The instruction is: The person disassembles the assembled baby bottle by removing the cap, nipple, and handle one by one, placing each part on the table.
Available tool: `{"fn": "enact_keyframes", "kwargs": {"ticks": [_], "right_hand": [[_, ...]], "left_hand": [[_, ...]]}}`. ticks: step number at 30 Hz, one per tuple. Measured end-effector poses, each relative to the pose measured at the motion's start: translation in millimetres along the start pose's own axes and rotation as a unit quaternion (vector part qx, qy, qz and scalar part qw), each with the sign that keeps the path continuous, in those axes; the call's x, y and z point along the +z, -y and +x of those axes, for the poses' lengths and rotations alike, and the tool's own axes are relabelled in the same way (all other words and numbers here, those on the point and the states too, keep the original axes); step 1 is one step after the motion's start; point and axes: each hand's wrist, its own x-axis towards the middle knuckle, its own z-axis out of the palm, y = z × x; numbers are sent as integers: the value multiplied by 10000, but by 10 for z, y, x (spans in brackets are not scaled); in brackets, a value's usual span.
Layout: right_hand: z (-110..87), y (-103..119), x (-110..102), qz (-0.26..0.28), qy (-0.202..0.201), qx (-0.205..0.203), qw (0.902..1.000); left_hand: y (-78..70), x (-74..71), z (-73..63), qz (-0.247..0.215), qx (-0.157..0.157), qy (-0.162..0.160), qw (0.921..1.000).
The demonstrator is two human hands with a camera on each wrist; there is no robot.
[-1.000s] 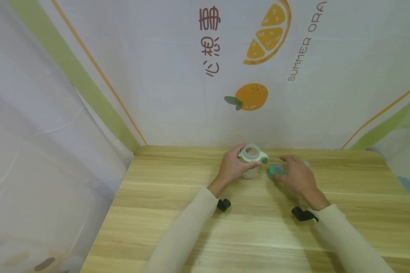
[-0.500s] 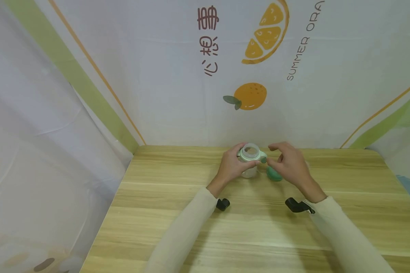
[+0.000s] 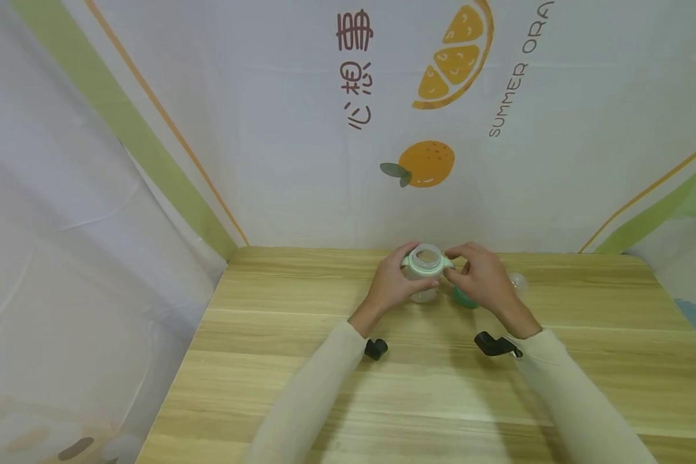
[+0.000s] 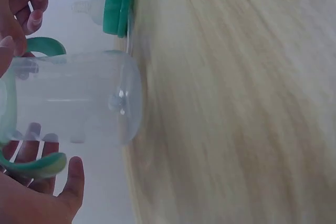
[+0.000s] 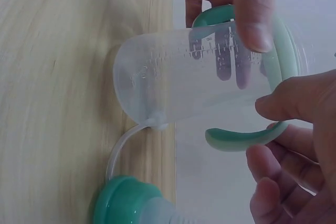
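My left hand [image 3: 390,281] grips a clear baby bottle [image 4: 86,95] near its neck, thumb in front and fingers behind. The bottle stands upright at the table's far side, its top uncovered. A pale green ring [image 5: 284,56] with two curved handles [image 5: 236,139] circles the neck. My right hand [image 3: 483,278] holds the ring at the right-side handle, its thumb against the ring and fingers bent about the handle. Beside the bottle stands a teat with a green collar [image 4: 118,8], partly behind my right hand in the head view. From it a thin straw [image 5: 121,142] runs to a knob by the bottle's base.
A clear dome cap [image 3: 519,282] stands right of my right hand. The wooden table [image 3: 417,399] ends at a white curtain [image 3: 301,193] with orange prints, close behind the bottle. Black camera mounts [image 3: 493,345] sit at both wrists.
My right hand has moved from the green-collared teat, up and left, to the bottle's right handle, and now holds it. My left hand keeps its grip on the bottle.
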Motion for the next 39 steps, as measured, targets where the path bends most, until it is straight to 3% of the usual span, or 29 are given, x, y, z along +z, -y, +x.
{"fn": "enact_keyframes", "kwargs": {"ticks": [13,39], "right_hand": [[-8,-23,24,102,59,112,9999],[-55,-94,51,421,-183,-213,9987]], "left_hand": [[145,-19,-9,-269,-152,18,9995],[131,-16,-23,-460,-369,-69,9982]]}}
